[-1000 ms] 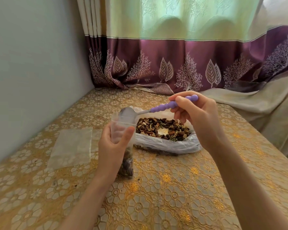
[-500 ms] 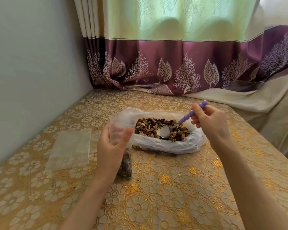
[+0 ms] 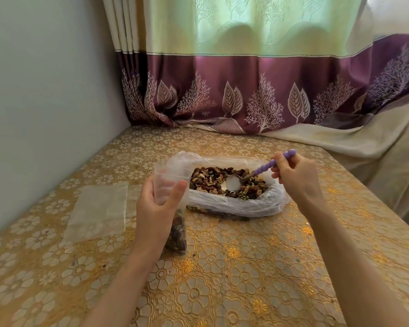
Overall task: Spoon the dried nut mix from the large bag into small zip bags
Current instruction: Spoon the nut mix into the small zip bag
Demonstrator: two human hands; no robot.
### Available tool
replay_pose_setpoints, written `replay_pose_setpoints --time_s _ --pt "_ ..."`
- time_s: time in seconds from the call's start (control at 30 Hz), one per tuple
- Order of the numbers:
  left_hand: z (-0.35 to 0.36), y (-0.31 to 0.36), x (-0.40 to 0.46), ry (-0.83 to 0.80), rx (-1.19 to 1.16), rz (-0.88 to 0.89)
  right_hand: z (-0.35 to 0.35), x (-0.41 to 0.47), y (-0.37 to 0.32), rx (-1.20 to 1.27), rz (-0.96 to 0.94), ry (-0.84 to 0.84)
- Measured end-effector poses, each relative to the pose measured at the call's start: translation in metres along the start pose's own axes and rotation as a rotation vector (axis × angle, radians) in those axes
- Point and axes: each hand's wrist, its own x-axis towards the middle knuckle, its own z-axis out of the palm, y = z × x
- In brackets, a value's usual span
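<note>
Gold tablecloth: embossed floral plastic, fills the lower frame, covers the whole table.
Left hand: lower centre, fingers and thumb curled round the small zip bag, thumb across the front near the top.
Small zip bag: upright, bottom on the cloth, mouth open at the top. Dark nut mix fills only its bottom part, below the hand; the upper part is clear film.
Spare zip bags: flat clear film on the cloth, left of the held bag, apart from it. Count: cannot tell.
Right hand: centre right, fingertips pinching the upper end of the spoon handle, other fingers curled under.
Spoon: purple beaded handle, metal bowl. Handle slopes down-left from the hand; the bowl sits on the nut mix in the middle of the large bag, concave side up, looks bare.
Large bag: thin translucent plastic, lying just right of the small zip bag, touching it; rim rolled down, top wide open.
Nut mix: brown, dark and pale pieces, fills the large bag's opening.
Wall: plain pale, left side of frame.
Curtain: far edge of the table, pale green upper, purple lower band with leaf and branch print; hem rests on the cloth.
Beige cloth: right of frame, draped off the table's far right edge.
</note>
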Motion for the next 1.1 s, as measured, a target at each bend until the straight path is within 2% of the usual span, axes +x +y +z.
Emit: replay_pose_setpoints --time_s 0.17,0.33,0.67,1.1 --pt "0.0 0.001 -0.001 -0.011 -0.004 -0.002 0.003 -0.002 -0.002 0.012 -0.038 0.022" --pt "-0.001 0.001 0.0 -0.018 -0.011 -0.002 0.004 -0.004 -0.001 0.021 0.021 -0.037" --pt "-0.001 0.0 0.0 -0.028 -0.006 -0.002 0.002 -0.007 0.004 0.181 0.344 -0.121" --pt "-0.003 -0.005 0.001 -0.067 0.024 -0.04 -0.001 -0.002 0.008 0.331 0.453 0.071"
